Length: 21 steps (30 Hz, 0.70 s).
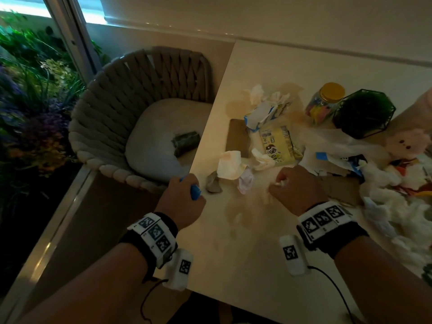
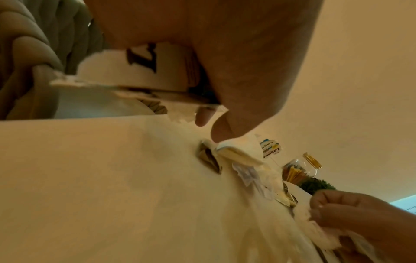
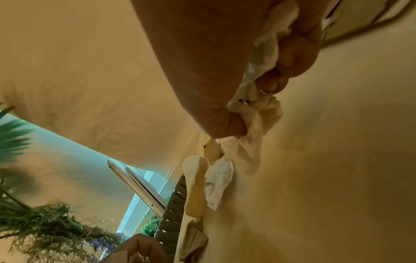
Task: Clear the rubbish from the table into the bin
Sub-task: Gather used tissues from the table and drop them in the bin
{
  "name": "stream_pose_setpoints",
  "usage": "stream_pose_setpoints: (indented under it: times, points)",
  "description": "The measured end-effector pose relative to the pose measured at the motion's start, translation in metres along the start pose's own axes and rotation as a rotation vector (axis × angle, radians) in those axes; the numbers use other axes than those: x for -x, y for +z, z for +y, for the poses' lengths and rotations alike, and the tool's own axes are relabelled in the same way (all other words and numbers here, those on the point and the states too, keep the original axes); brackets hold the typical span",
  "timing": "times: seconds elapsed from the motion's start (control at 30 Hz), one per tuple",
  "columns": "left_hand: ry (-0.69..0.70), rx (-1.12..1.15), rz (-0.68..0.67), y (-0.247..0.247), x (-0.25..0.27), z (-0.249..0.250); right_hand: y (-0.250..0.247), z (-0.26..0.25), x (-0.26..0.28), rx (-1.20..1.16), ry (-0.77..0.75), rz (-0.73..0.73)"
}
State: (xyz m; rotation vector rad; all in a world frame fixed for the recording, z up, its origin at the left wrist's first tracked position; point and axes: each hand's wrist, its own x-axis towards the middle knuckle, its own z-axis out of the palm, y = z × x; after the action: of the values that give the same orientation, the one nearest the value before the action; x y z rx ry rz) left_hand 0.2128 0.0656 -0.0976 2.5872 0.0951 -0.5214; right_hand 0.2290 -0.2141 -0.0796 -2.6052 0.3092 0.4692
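Note:
My left hand (image 1: pixel 184 197) hovers at the table's left edge, fingers curled round a blue and white torn wrapper (image 1: pixel 195 190); the left wrist view shows that wrapper (image 2: pixel 135 74) with black lettering in the fist. My right hand (image 1: pixel 297 188) is fisted over the table's middle, gripping crumpled white tissue (image 1: pixel 281 183), which bunches between its fingers (image 3: pixel 256 110). Just beyond the hands lie a grey crumpled scrap (image 1: pixel 213 182), a small white wad (image 1: pixel 246 180), a stained tissue (image 1: pixel 230 164) and a yellow snack packet (image 1: pixel 279 142). No bin is in view.
A woven chair (image 1: pixel 131 108) with a cushion stands left of the cream table (image 1: pixel 233 242). A yellow-lidded jar (image 1: pixel 325 104), a potted plant in a black frame (image 1: pixel 364 113), a plush toy (image 1: pixel 406 142) and heaps of white stuffing (image 1: pixel 397 202) fill the right side.

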Motion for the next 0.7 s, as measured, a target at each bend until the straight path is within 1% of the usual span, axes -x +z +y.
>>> stream_pose_setpoints:
  times: [0.1, 0.2, 0.3, 0.37, 0.43, 0.5, 0.6, 0.7]
  points:
    - [0.004, 0.039, 0.041, -0.003, -0.013, 0.013, -0.014, 0.008, 0.010, -0.023, -0.002, 0.023]
    - [-0.020, 0.027, 0.003, -0.001, -0.029, 0.027, -0.032, 0.011, 0.017, -0.007, 0.026, 0.013]
    - [-0.006, -0.099, -0.026, 0.000, -0.041, 0.038, -0.046, 0.010, 0.022, 0.078, 0.056, -0.014]
    - [-0.003, -0.198, -0.054, 0.000, -0.044, 0.040, -0.050, 0.008, 0.023, 0.053, 0.051, 0.015]
    - [-0.034, -0.284, -0.100, 0.000, -0.046, 0.039, -0.053, 0.004, 0.024, 0.045, 0.048, 0.037]
    - [-0.053, -0.332, -0.133, 0.001, -0.043, 0.033, -0.051, 0.000, 0.023, 0.018, 0.031, 0.029]
    - [-0.026, -0.307, -0.087, 0.002, -0.036, 0.024, -0.042, -0.002, 0.015, -0.142, 0.006, 0.011]
    - [0.032, -0.308, -0.049, 0.005, -0.030, 0.019, -0.033, -0.003, 0.007, -0.167, -0.021, 0.019]
